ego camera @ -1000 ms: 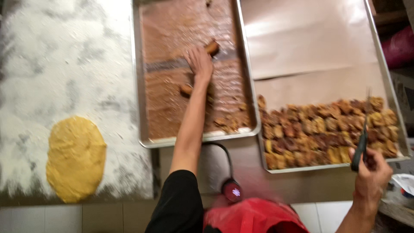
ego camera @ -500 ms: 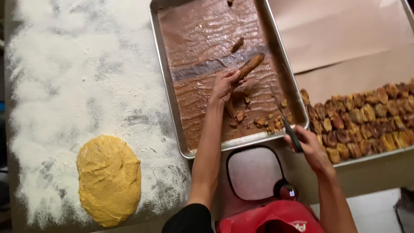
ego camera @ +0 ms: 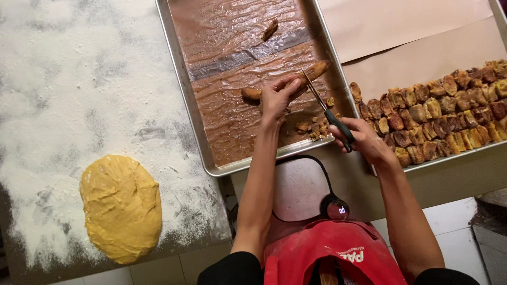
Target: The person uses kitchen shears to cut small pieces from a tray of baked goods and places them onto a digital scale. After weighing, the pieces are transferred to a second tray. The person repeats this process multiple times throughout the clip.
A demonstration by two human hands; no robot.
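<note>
My left hand (ego camera: 278,97) grips a long fried brown stick of food (ego camera: 311,73) lying on the oily brown paper of a metal baking tray (ego camera: 182,89). My right hand (ego camera: 362,138) holds black-handled scissors (ego camera: 323,108), the blades reaching up to the stick just right of my left fingers. Small cut pieces (ego camera: 311,129) lie near the tray's front edge. Another short fried piece (ego camera: 270,29) rests farther up the tray.
A second tray lined with tan paper (ego camera: 412,31) holds rows of cut fried pieces (ego camera: 443,113) at the right. A flat yellow dough oval (ego camera: 121,206) lies on a floured dark counter (ego camera: 63,84) at the left. A digital scale (ego camera: 301,187) sits below the trays.
My right hand brought the scissors from the right tray over to the stick. My left hand shifted and took hold of the long fried stick. The view moved right and closer.
</note>
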